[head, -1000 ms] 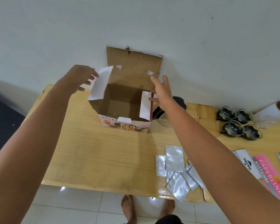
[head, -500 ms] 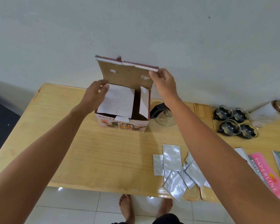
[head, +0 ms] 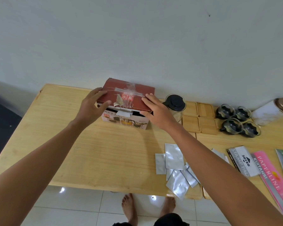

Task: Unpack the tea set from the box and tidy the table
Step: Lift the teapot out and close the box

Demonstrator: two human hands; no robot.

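Note:
The tea set box stands near the back of the wooden table, its red lid folded down over the top. My left hand lies on the lid's left end, fingers spread flat on top and thumb at its front edge. At the lid's right front corner my right hand presses down with straight fingers. Right of the box stand a glass teapot with a black lid, several wooden coasters and several glass cups.
Several silver foil packets lie near the table's front edge. Booklets, among them a stamp pad box and a pink receipt book, lie at the right. A white jar lies by the wall. My bare feet stand on white tiles below.
The side flaps were folded in and the upright lid was brought down over the box. Both hands moved from the flaps and lid edge onto the lid's top.

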